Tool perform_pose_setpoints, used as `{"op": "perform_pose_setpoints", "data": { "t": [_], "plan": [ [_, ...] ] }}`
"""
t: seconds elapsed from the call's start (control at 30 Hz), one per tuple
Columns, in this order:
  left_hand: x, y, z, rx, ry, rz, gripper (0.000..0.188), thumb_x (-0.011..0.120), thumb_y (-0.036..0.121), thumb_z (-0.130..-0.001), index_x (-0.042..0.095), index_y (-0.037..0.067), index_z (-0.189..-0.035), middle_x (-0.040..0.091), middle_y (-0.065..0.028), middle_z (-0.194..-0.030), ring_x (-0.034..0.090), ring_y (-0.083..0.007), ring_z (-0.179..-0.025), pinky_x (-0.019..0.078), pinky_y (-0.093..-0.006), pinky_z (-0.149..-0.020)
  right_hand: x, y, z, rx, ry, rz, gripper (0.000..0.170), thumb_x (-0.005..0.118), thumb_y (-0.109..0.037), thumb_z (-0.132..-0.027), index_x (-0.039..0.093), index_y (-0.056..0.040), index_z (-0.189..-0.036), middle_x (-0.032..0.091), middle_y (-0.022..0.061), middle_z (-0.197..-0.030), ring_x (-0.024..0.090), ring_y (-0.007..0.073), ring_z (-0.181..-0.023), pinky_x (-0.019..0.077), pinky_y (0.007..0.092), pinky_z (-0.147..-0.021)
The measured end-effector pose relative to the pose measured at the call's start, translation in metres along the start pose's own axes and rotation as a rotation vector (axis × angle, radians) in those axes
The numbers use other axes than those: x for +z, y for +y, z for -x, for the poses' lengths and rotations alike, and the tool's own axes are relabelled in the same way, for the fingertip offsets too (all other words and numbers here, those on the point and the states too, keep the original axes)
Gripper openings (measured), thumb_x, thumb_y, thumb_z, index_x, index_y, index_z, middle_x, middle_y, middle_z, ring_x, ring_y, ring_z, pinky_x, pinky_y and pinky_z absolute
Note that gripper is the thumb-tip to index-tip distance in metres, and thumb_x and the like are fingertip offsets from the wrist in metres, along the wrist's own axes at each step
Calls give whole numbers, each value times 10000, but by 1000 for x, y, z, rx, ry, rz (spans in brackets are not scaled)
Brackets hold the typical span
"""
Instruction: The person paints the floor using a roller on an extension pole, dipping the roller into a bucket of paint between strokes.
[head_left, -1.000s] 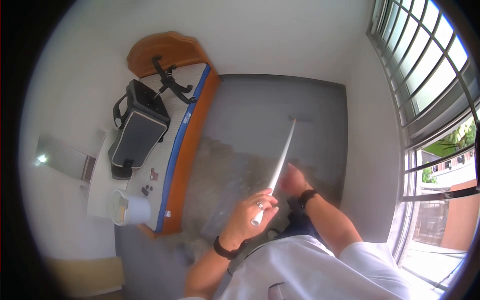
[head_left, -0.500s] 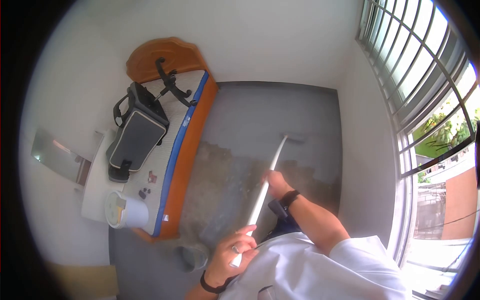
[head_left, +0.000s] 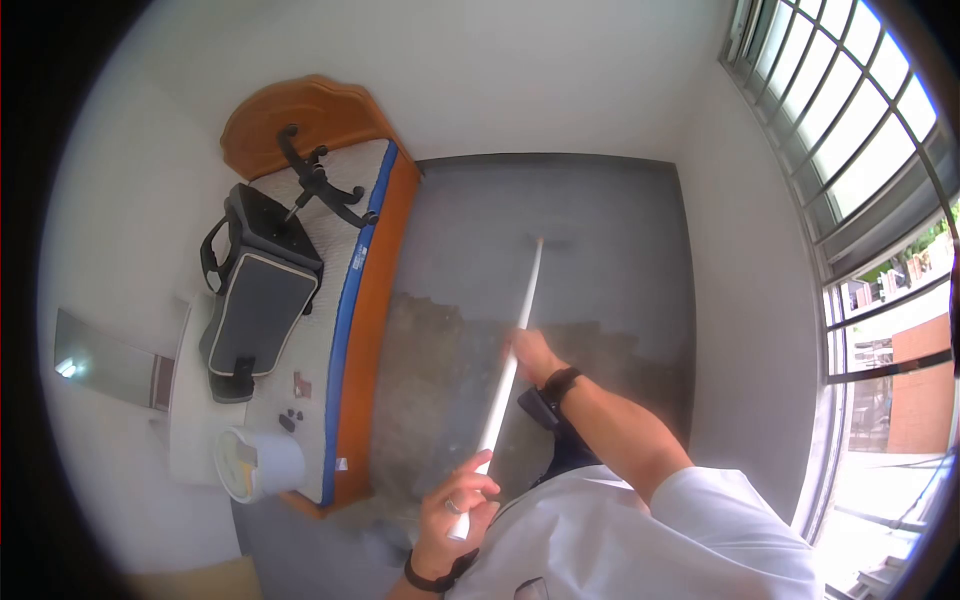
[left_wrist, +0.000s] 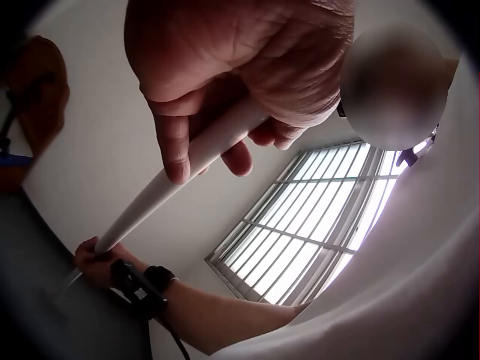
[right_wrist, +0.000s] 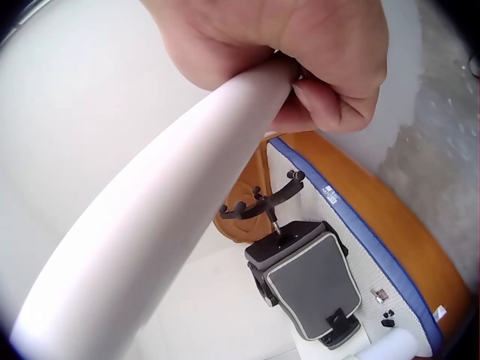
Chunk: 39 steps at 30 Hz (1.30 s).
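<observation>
A long white pole point(head_left: 500, 405) slants away from the body toward the grey floor. At its far end a dark, blurred crosswise head point(head_left: 555, 242) lies at the floor; it looks like a roller or a broom head. Close to the body, my left hand point(head_left: 455, 510), with a ring on one finger, grips the pole near its butt end. Farther along, my right hand point(head_left: 535, 358) has its fingers curled round the shaft, which the right wrist view shows passing into that fist point(right_wrist: 300, 60).
Along the left wall, a bed point(head_left: 350, 370) carries an upturned office chair point(head_left: 262, 310) and a white bucket point(head_left: 270, 465). The floor is smooth grey at the back, patchy brownish nearer point(head_left: 430, 350). A barred window point(head_left: 850, 120) is on the right.
My right hand, blurred beside the pole a second ago, now grips it. My left hand has come back toward the body. Since half a second ago, the pole's head has moved farther away and left.
</observation>
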<state>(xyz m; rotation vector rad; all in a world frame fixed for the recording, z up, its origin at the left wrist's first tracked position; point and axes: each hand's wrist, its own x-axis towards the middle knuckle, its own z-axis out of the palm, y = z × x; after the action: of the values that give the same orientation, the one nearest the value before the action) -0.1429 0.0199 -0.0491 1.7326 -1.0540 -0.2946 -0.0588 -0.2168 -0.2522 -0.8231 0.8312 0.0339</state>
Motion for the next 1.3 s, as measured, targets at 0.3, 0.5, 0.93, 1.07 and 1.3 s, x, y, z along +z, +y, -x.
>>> {"op": "perform_pose_setpoints", "data": {
  "t": [0.3, 0.5, 0.93, 1.07, 1.3],
  "plan": [
    [-37, -85, -151, -100, 2, 42, 159, 541, -111, -785, 472, 32, -799, 672, -135, -865, 639, -410, -1122, 537, -413, -837, 14, -64, -139, -4, -25, -132, 129, 524, -30, -866, 581, 77, -822, 538, 141, -749, 555, 242, -694, 478, 400, -610],
    [-43, -125, -247, -134, 0, 27, 129, 565, -97, -819, 497, 10, -794, 683, -132, -871, 653, -374, -1112, 531, -396, -852, 10, -88, -227, -494, -87, 362, 193, 616, 75, -705, 662, -40, -853, 681, 183, -802, 683, 342, -802, 540, 383, -728],
    [-4, -210, -370, -98, -46, 39, 131, 615, 16, -905, 577, -18, -783, 704, -113, -912, 631, -319, -1162, 494, -353, -853, 2, -203, -278, -234, -2, 324, 259, 612, -125, -872, 608, 112, -977, 609, 197, -896, 620, 292, -844, 528, 418, -719],
    [7, -225, -381, -59, -15, 29, 126, 613, 20, -908, 590, -19, -790, 710, -108, -914, 628, -318, -1169, 495, -357, -878, 11, -219, -277, 15, 100, 27, 295, 619, -154, -881, 592, 108, -1014, 601, 195, -944, 615, 283, -882, 539, 415, -720],
    [-2, -220, -373, -124, -32, 55, 126, 608, 12, -902, 585, -14, -781, 709, -118, -895, 633, -328, -1157, 495, -372, -882, 7, -211, -283, 3, 94, 46, 294, 623, -158, -869, 588, 103, -1001, 588, 158, -878, 614, 284, -836, 532, 415, -652]
  ]
}}
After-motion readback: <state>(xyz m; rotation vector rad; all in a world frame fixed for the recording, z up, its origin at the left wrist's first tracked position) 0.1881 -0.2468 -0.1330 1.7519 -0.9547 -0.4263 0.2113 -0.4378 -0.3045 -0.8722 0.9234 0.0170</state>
